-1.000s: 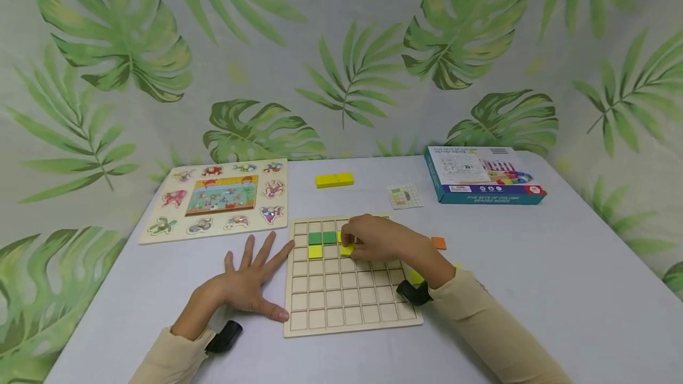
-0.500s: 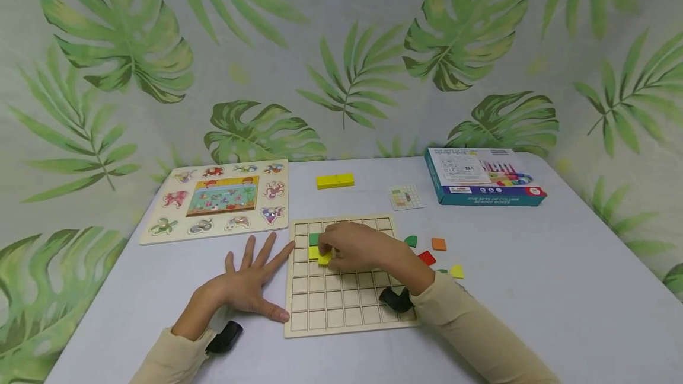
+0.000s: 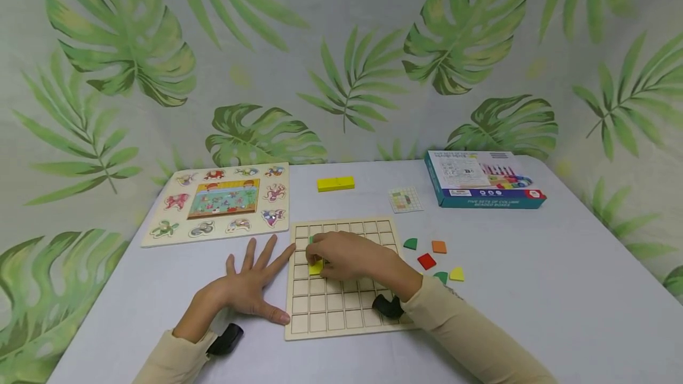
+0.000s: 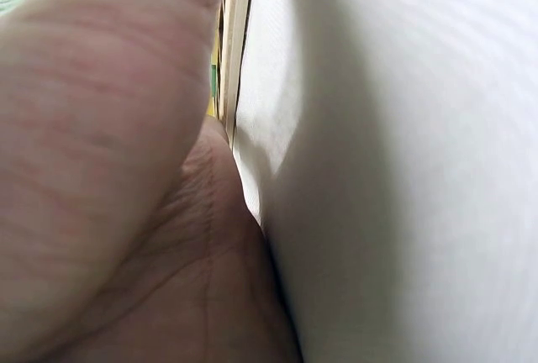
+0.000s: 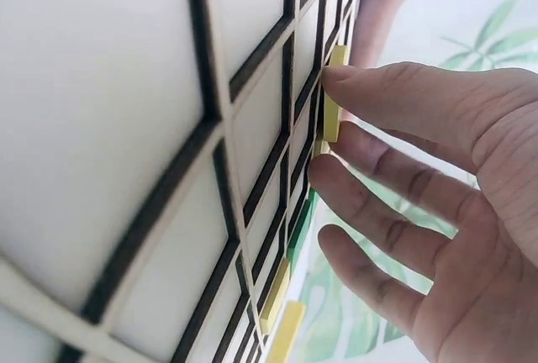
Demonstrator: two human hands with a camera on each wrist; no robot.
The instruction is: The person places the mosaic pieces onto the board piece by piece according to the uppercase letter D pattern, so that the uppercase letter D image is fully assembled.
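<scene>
A yellow square tile (image 3: 315, 268) is pinched between the thumb and fingers of my right hand (image 3: 347, 256), over the left part of a wooden grid board (image 3: 335, 319). In the right wrist view the same yellow tile (image 5: 334, 102) stands at a slant against the grid, under the thumb. Part of a green tile (image 3: 312, 240) shows behind the hand; other tiles on the board are mostly hidden there. My left hand (image 3: 248, 289) lies spread on the table, its thumb and a fingertip touching the board's left edge. The left wrist view shows mostly its palm (image 4: 101, 144).
Right of the board lie a red tile (image 3: 427, 261), an orange tile (image 3: 439, 246), a yellow piece (image 3: 456, 274) and green quarter-round pieces (image 3: 410, 243). Behind are a yellow block (image 3: 335, 184), a pattern card (image 3: 405, 200), a picture puzzle (image 3: 176, 230) and a teal box (image 3: 491, 201).
My right hand has moved left across the board and slightly toward me, carrying the yellow tile. The loose pieces on the right have come into fuller view. My left hand has stayed put.
</scene>
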